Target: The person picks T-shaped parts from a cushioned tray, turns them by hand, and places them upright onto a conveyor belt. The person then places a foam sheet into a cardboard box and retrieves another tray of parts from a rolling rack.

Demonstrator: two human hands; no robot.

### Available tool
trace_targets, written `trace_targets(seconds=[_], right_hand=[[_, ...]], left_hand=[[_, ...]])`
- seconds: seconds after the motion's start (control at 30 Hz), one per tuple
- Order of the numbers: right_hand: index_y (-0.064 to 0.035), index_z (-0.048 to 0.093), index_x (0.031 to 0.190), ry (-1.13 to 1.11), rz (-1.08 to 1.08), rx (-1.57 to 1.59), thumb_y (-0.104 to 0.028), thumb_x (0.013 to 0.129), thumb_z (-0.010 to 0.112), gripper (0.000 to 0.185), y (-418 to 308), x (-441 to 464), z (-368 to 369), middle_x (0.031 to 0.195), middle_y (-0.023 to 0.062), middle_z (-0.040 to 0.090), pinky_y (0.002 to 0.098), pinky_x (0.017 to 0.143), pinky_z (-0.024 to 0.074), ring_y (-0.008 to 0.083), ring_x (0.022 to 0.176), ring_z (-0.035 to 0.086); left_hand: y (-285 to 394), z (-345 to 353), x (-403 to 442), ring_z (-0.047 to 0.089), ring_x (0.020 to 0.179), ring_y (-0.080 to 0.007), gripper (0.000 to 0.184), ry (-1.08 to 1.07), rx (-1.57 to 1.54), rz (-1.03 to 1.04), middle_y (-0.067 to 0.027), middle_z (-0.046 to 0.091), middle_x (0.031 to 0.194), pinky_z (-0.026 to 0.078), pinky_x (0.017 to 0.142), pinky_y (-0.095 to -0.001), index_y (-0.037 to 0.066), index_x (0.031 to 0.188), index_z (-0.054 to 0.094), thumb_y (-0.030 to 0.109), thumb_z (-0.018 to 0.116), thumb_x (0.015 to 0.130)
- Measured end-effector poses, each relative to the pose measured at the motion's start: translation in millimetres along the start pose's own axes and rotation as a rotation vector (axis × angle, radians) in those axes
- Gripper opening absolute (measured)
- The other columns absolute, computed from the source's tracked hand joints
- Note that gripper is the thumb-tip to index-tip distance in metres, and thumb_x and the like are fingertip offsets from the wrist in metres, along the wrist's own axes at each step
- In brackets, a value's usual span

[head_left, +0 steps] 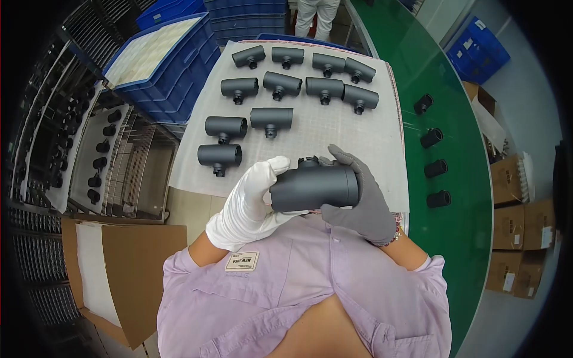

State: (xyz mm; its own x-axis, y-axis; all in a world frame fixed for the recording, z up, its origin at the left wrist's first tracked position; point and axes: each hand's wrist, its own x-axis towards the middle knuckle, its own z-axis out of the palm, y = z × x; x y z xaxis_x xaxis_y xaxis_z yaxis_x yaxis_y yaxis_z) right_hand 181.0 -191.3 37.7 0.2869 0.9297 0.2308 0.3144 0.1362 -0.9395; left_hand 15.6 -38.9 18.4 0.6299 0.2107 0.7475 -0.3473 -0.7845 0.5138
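Close to my chest I hold a dark grey T-shaped cylindrical housing point(314, 188) between both hands, its short neck pointing away from me. My left hand point(253, 200), in a white glove, grips the left end. Around the right end is my right hand point(365, 200), in a grey glove, with its fingertips near the neck. Beyond my hands, several similar housings lie in rows on a white-covered surface point(352, 134); the nearest housing point(219, 155) is just past my left hand. The inside of the held piece is hidden.
On my right, a green conveyor belt point(453, 250) carries several dark cylindrical parts point(438, 198). Blue crates point(170, 77) and wire racks point(140, 173) stand left, above an open cardboard box point(143, 268). Cartons point(507, 227) line the far right. A person in white trousers point(316, 18) stands beyond.
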Motion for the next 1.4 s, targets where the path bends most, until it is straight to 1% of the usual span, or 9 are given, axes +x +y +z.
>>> trace_targets(seconds=[0.1, 0.2, 0.4, 0.57, 0.67, 0.83, 1.1, 1.2, 1.4], right_hand=[[-0.0061, 0.024, 0.147, 0.023, -0.064, 0.131, -0.008, 0.072, 0.08, 0.093, 2, -5, -2, 0.136, 0.0142, 0.044, 0.0358, 0.097, 0.0484, 0.0242, 0.12, 0.051], [-0.0079, 0.023, 0.148, 0.147, 0.328, 0.597, -0.014, 0.073, 0.08, 0.095, -2, -9, -6, 0.137, 0.0138, 0.042, 0.0359, 0.097, 0.0491, 0.0236, 0.12, 0.051], [-0.0065, 0.042, 0.137, 0.197, -0.013, -0.087, -0.022, 0.069, 0.084, 0.082, 17, -37, -29, 0.121, 0.0151, 0.055, 0.0377, 0.088, 0.0518, 0.0269, 0.111, 0.058], [0.0009, 0.047, 0.128, 0.997, -0.313, -0.846, -0.016, 0.07, 0.084, 0.07, 31, -94, -115, 0.117, 0.0169, 0.056, 0.0385, 0.089, 0.0488, 0.0282, 0.104, 0.06], [0.0038, 0.05, 0.123, 1.624, 0.031, -0.706, -0.016, 0.079, 0.077, 0.056, 52, -153, -196, 0.12, 0.0178, 0.056, 0.0334, 0.087, 0.0512, 0.0229, 0.103, 0.059], [-0.004, 0.054, 0.126, 1.196, 1.123, -1.074, -0.045, 0.072, 0.075, 0.071, 126, -255, -244, 0.121, 0.0191, 0.058, 0.0421, 0.093, 0.0487, 0.0347, 0.11, 0.059], [-0.0072, 0.046, 0.131, 0.796, 1.356, -1.116, -0.049, 0.07, 0.074, 0.079, 144, -232, -251, 0.121, 0.0192, 0.059, 0.0465, 0.09, 0.0491, 0.0373, 0.111, 0.059], [0.0021, 0.036, 0.14, 0.936, 1.05, -1.293, -0.056, 0.072, 0.072, 0.096, 133, -195, -258, 0.133, 0.0229, 0.051, 0.0457, 0.099, 0.0438, 0.0378, 0.121, 0.051], [-0.0036, 0.059, 0.125, 0.495, -0.143, -0.816, -0.019, 0.083, 0.072, 0.046, 31, 31, -112, 0.116, 0.0127, 0.065, 0.0345, 0.089, 0.0493, 0.0257, 0.101, 0.063]], left_hand=[[-4, 10, 0, 0.058, 0.088, -0.0341, 0.081, 0.034, 0.06, 0.142, -0.0197, 0.052, 0.11, 0.048, 0.08, -0.0407, 0.002, 0.133, 0.033, 0.011, 0.082, 0.07], [0, 17, 5, 0.058, 0.093, -0.0337, 0.083, 0.001, 0.007, 0.17, -0.0193, 0.051, 0.114, 0.048, 0.083, -0.0421, 0.003, 0.135, 0.029, 0.007, 0.081, 0.07], [0, 43, 5, 0.057, 0.098, -0.0321, 0.098, -0.122, -0.073, 0.004, -0.0237, 0.039, 0.132, 0.049, 0.087, -0.0408, 0.0, 0.139, 0.022, 0.017, 0.086, 0.067], [6, 49, 16, 0.051, 0.115, -0.0299, 0.113, -0.236, 0.001, -0.257, -0.0216, 0.029, 0.145, 0.044, 0.097, -0.0426, -0.002, 0.145, 0.018, 0.027, 0.089, 0.062], [2, 47, 7, 0.049, 0.118, -0.0289, 0.111, -0.166, -0.047, -0.358, -0.0189, 0.029, 0.147, 0.041, 0.1, -0.0425, -0.001, 0.147, 0.016, 0.022, 0.087, 0.065], [-3, 42, -9, 0.048, 0.119, -0.0278, 0.107, -0.121, -0.108, -0.538, -0.0165, 0.027, 0.15, 0.04, 0.101, -0.0419, 0.0, 0.148, 0.016, 0.018, 0.084, 0.068], [6, 25, -19, 0.048, 0.12, -0.0266, 0.099, -0.178, -0.11, -0.611, -0.017, 0.029, 0.149, 0.04, 0.101, -0.0405, 0.0, 0.148, 0.019, 0.018, 0.082, 0.073], [2, 9, -37, 0.047, 0.121, -0.0262, 0.099, -0.107, -0.045, -0.586, -0.017, 0.03, 0.148, 0.042, 0.1, -0.04, 0.001, 0.148, 0.019, 0.02, 0.082, 0.074], [4, -20, -69, 0.051, 0.118, -0.0244, 0.093, 0.012, -0.082, -0.726, -0.0168, 0.037, 0.144, 0.044, 0.098, -0.0381, 0.001, 0.148, 0.022, 0.018, 0.079, 0.077]])
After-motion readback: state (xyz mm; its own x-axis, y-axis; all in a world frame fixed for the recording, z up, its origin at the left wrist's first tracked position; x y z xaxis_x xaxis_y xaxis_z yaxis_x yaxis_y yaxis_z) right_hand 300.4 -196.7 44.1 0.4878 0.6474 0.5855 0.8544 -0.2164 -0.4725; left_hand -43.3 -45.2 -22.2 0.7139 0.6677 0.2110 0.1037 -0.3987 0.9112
